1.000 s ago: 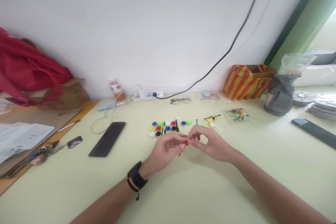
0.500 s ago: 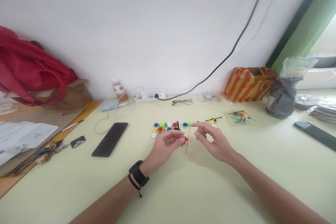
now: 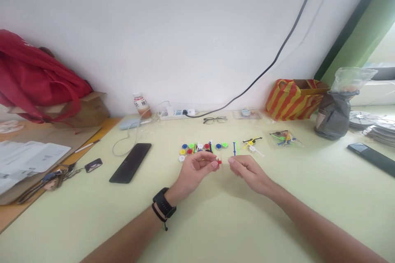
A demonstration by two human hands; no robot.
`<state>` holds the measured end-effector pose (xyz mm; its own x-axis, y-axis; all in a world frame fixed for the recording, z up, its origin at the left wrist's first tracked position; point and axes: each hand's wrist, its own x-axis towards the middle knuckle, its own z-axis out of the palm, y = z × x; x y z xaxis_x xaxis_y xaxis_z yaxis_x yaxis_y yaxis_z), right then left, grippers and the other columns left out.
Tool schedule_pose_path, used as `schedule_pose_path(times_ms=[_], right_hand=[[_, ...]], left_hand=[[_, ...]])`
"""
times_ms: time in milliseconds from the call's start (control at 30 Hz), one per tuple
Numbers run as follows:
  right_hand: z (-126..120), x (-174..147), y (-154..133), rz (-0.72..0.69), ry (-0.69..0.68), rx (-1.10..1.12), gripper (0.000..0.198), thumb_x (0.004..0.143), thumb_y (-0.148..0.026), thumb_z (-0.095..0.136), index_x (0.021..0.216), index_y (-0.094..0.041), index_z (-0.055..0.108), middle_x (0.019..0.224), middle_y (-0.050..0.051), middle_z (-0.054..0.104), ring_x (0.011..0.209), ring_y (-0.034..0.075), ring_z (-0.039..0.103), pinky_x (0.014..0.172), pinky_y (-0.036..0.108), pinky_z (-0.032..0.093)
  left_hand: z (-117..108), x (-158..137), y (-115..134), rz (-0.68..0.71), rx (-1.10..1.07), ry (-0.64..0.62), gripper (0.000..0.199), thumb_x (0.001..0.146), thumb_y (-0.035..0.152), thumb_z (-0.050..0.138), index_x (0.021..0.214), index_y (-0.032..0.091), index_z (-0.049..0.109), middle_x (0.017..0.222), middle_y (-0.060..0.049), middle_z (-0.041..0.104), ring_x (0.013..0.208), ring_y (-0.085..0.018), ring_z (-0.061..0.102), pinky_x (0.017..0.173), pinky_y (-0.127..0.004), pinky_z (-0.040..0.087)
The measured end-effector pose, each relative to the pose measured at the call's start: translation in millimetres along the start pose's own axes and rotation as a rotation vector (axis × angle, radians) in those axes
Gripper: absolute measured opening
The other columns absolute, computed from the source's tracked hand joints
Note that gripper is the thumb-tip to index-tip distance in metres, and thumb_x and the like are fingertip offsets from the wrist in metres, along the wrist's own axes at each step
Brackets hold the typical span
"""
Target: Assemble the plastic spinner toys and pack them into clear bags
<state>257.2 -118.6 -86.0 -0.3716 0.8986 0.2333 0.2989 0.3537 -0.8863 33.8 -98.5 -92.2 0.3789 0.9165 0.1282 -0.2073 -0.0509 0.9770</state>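
Observation:
Between the thumb and fingers of my left hand [image 3: 199, 170] is a small red plastic spinner [image 3: 219, 161]. Its thin pointer shows only as a faint smear, blurred by motion. My right hand [image 3: 248, 172] is just right of it, fingers curled in and thumb against them, apart from the spinner; nothing shows in its grip. Behind the hands lie several coloured round bases [image 3: 219, 146] and pointers. A blue pointer [image 3: 234, 148] and a green one lie beyond my right fingers, with a yellow, black and white group [image 3: 251, 144] farther right.
A black phone [image 3: 130, 163] lies to the left, keys [image 3: 58, 176] beyond it. Glasses [image 3: 215, 120], a power strip [image 3: 177, 113] and a bottle [image 3: 142, 106] stand along the wall. A bag of spinner parts [image 3: 285, 138], a striped bag [image 3: 296, 99] and a grey bag [image 3: 332, 115] are at right.
My right hand's fingers have curled closed and dropped slightly, away from the pointer's top. The red pointer, sharp and upright before, is now a blur. My left hand keeps its hold.

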Motion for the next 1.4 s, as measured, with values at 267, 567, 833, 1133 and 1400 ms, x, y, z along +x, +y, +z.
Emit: schedule_pose_path(times_ms=[267, 567, 833, 1133, 1400], right_hand=[[1.5, 0.5, -5.7, 0.018, 0.052, 0.096, 0.03, 0.1, -0.047, 0.06, 0.085, -0.022, 0.055, 0.081, 0.0, 0.057, 0.071, 0.015, 0.052, 0.066, 0.03, 0.043], [5.0, -0.8, -5.9, -0.018, 0.02, 0.107, 0.016, 0.102, -0.037, 0.06, 0.096, -0.023, 0.06, 0.086, 0.0, 0.061, 0.074, 0.015, 0.057, 0.068, 0.029, 0.047], [3.1, -2.2, -3.6, -0.096, 0.145, 0.025, 0.026, 0.103, -0.034, 0.055, 0.128, -0.028, 0.062, 0.089, 0.002, 0.064, 0.081, 0.017, 0.061, 0.071, 0.031, 0.051], [5.8, -3.8, -2.3, -0.053, -0.022, 0.023, 0.042, 0.106, -0.049, 0.044, 0.088, -0.021, 0.068, 0.079, 0.003, 0.062, 0.062, 0.014, 0.052, 0.063, 0.029, 0.047], [7.0, -1.3, -7.1, 0.002, 0.03, 0.086, 0.028, 0.1, -0.043, 0.062, 0.083, -0.021, 0.057, 0.077, -0.001, 0.059, 0.07, 0.014, 0.054, 0.065, 0.028, 0.044]], left_hand=[[-0.2, -0.3, -3.3, 0.0, 0.021, -0.015, 0.026, 0.083, 0.03, 0.086, 0.102, 0.017, 0.075, 0.099, -0.006, 0.076, 0.09, -0.017, 0.073, 0.089, -0.031, 0.061], [1.7, -2.2, 0.2, -0.011, 0.024, -0.111, 0.023, 0.085, 0.028, 0.084, 0.101, 0.018, 0.071, 0.103, -0.006, 0.072, 0.098, -0.018, 0.069, 0.093, -0.032, 0.059], [1.2, -0.2, 1.3, 0.014, 0.04, -0.035, 0.025, 0.084, 0.03, 0.085, 0.1, 0.018, 0.071, 0.103, -0.006, 0.071, 0.099, -0.018, 0.068, 0.095, -0.032, 0.056], [1.3, -0.2, 5.9, -0.001, 0.03, 0.009, 0.024, 0.084, 0.032, 0.085, 0.098, 0.018, 0.071, 0.098, -0.005, 0.072, 0.095, -0.017, 0.069, 0.092, -0.03, 0.056], [1.8, -0.7, 3.7, 0.014, 0.041, 0.005, 0.024, 0.083, 0.031, 0.086, 0.098, 0.019, 0.072, 0.099, -0.005, 0.072, 0.097, -0.018, 0.07, 0.093, -0.031, 0.056]])
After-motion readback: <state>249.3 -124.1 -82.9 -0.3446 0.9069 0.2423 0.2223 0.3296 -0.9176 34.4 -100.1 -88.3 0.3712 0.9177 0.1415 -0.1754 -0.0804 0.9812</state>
